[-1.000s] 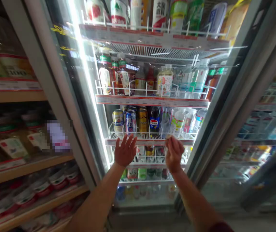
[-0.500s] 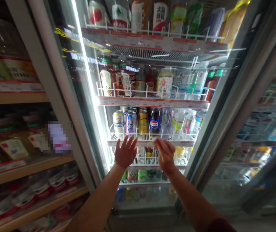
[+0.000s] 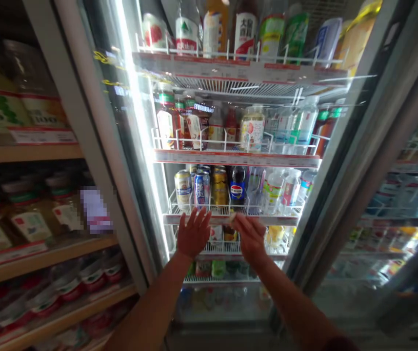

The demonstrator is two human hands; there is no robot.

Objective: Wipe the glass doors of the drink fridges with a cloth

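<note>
Head view: 2 bare hands are facing the glass door (image 3: 227,309) of a lit drinks cooler. The left hand (image 3: 193,236) is showing wide-spread fingers and no visible object, below a blue can (image 3: 201,190). The right hand (image 3: 249,236) is pinching a small pale item (image 3: 232,218) at its fingertips, below a dark bottle (image 3: 237,185). The item is sitting to the left hand's right, across a gap; its long axis is staying unreadable, as is any contact with the glass.
</note>
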